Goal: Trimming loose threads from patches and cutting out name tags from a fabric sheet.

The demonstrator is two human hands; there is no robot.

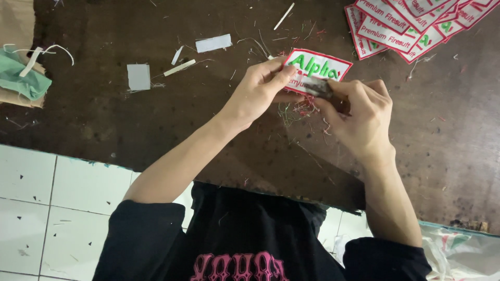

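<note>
A white embroidered patch point(317, 70) with a red border and green lettering is held above the dark wooden table point(104, 119). My left hand point(260, 88) pinches its left edge between thumb and fingers. My right hand point(359, 112) grips a small dark metal tool, likely thread snips point(320, 89), with its tip against the patch's lower edge. Loose red and green thread clippings point(302, 109) lie on the table just under the patch.
A fanned stack of similar red-bordered patches point(406, 23) lies at the top right. White fabric scraps point(139, 76) and strips point(213, 43) are scattered at top centre. Green cloth point(21, 78) sits at the left edge. White tiled floor point(52, 208) shows below the table.
</note>
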